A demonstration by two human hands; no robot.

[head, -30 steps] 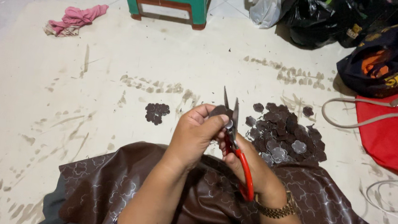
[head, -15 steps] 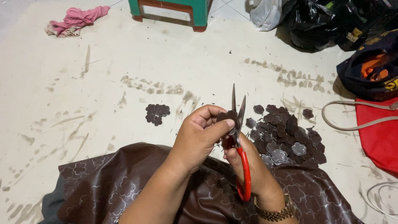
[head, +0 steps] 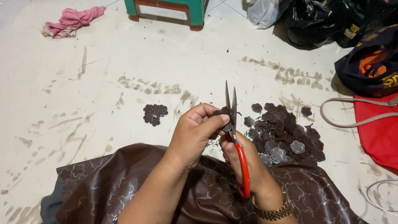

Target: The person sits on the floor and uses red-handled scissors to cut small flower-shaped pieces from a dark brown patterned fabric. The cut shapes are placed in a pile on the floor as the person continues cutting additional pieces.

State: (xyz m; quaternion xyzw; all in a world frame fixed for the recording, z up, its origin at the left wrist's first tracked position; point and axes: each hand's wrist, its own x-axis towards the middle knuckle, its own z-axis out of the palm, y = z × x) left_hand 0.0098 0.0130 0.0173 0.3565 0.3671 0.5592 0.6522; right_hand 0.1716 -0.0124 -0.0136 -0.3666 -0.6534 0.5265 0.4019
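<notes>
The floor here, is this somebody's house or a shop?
Probably a home floor used as a craft spot. A person sits cutting with red-handled scissors beside a pile of dark flower-shaped cutouts, with a green stool and bags nearby.

The red-handled scissors [head: 234, 144] stand nearly upright in the right hand [head: 247, 166], blades a little apart, tips pointing away. A small dark brown fabric piece [head: 224, 113], pinched in the left hand [head: 196, 136], sits against the blades just above the fingers.
</notes>
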